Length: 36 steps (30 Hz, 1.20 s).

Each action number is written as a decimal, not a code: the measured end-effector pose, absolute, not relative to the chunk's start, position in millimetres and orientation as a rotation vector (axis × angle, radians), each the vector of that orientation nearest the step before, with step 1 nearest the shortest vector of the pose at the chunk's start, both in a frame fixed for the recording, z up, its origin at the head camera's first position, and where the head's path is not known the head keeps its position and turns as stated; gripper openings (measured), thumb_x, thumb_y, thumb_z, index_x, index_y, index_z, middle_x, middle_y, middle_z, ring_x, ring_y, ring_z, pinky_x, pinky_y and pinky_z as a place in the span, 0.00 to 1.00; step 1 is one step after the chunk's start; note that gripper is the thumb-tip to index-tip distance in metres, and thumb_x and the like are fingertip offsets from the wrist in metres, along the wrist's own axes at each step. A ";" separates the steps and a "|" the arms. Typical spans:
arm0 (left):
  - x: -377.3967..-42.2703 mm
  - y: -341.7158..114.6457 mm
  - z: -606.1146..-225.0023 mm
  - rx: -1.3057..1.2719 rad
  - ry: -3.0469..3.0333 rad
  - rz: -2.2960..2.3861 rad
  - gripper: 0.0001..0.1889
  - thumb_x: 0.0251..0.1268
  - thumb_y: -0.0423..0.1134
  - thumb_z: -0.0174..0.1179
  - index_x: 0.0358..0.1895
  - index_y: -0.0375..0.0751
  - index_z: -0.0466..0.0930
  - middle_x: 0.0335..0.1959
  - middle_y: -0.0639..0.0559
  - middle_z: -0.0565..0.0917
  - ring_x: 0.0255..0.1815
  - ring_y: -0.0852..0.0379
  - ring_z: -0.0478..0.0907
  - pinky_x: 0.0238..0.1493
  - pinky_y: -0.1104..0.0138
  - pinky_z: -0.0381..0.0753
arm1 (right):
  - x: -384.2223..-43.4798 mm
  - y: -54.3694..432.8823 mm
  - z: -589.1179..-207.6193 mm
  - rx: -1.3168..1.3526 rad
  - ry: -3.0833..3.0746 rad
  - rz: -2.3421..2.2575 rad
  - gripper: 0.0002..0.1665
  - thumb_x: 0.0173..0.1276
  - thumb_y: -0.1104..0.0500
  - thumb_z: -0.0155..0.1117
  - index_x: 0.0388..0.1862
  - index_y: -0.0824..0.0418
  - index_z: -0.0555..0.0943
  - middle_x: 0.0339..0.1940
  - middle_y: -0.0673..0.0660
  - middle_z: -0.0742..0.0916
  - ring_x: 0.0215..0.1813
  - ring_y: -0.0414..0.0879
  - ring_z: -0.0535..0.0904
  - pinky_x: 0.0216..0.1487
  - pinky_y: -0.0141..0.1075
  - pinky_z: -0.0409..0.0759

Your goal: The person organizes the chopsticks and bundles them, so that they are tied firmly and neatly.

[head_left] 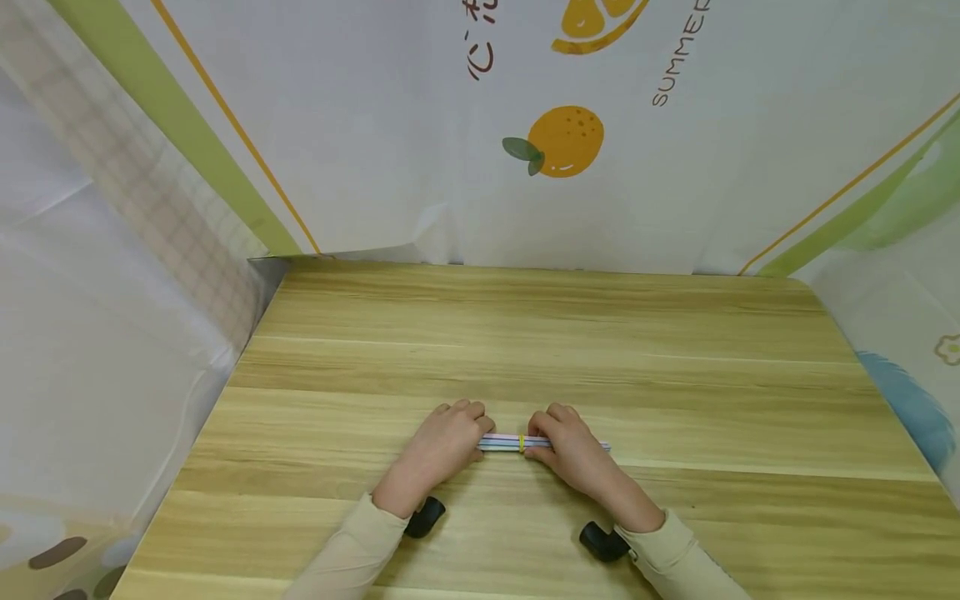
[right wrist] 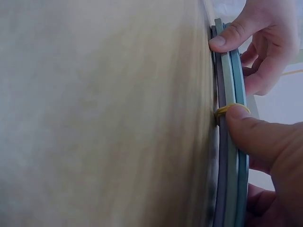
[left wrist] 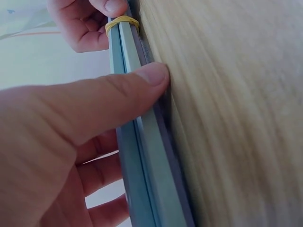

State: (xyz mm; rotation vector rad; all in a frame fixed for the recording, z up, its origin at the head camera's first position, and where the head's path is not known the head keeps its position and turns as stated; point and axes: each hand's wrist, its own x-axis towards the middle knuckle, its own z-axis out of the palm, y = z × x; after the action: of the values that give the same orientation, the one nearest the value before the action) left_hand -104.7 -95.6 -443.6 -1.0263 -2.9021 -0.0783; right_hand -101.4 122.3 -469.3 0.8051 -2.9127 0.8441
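Observation:
A bundle of thin pastel sticks (head_left: 500, 443), pink, blue and pale green, lies crosswise low over the wooden table. A yellow rubber band (head_left: 522, 444) is wound around it near the middle. My left hand (head_left: 444, 443) grips the left part of the bundle; in the left wrist view its thumb (left wrist: 128, 92) lies across the sticks with the fingers behind. My right hand (head_left: 572, 454) pinches the bundle just right of the band. In the right wrist view the right thumb (right wrist: 253, 135) presses right at the rubber band (right wrist: 221, 111). The bundle's right end sticks out past the right hand.
The wood-grain table (head_left: 525, 333) spreads around both hands. A white cloth with orange fruit prints (head_left: 566, 142) hangs behind its far edge, with more cloth at both sides. Black curved pieces (head_left: 426, 517) sit at both wrists, beside the pale sleeves (head_left: 352, 550).

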 end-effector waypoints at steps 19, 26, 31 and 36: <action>-109.0 -100.8 -445.7 -1.012 -2.968 -0.191 0.17 0.48 0.45 0.73 0.42 0.46 0.84 0.39 0.55 0.81 0.41 0.57 0.77 0.39 0.63 0.79 | -102.8 134.9 -464.4 0.680 -2.991 0.734 0.15 0.52 0.52 0.76 0.34 0.54 0.80 0.28 0.46 0.75 0.35 0.40 0.67 0.38 0.36 0.68; -111.1 -106.9 -445.8 -0.994 -2.986 -0.221 0.18 0.48 0.45 0.73 0.44 0.45 0.83 0.41 0.54 0.81 0.42 0.55 0.77 0.40 0.62 0.79 | -104.9 147.0 -462.3 0.616 -2.970 0.715 0.13 0.56 0.51 0.73 0.34 0.56 0.81 0.27 0.47 0.74 0.33 0.41 0.66 0.36 0.36 0.66; -112.1 -113.5 -444.8 -0.951 -3.011 -0.232 0.20 0.47 0.46 0.74 0.45 0.45 0.83 0.40 0.54 0.80 0.41 0.54 0.76 0.40 0.61 0.79 | -106.3 160.5 -456.6 0.562 -2.930 0.713 0.11 0.59 0.53 0.71 0.34 0.59 0.81 0.27 0.49 0.76 0.33 0.42 0.68 0.37 0.39 0.69; -112.2 -121.2 -444.8 -0.928 -3.029 -0.256 0.22 0.46 0.47 0.74 0.46 0.44 0.83 0.40 0.53 0.79 0.42 0.54 0.75 0.40 0.61 0.79 | -105.9 176.5 -451.4 0.511 -2.918 0.746 0.10 0.61 0.55 0.69 0.35 0.61 0.81 0.33 0.53 0.82 0.39 0.48 0.75 0.42 0.44 0.74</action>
State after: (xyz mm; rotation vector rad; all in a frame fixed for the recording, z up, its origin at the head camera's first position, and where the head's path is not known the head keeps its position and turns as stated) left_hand -112.2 -121.2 -444.8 -0.9283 -3.0286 -0.2563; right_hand -105.9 176.5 -451.4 0.5114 -2.9185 0.7458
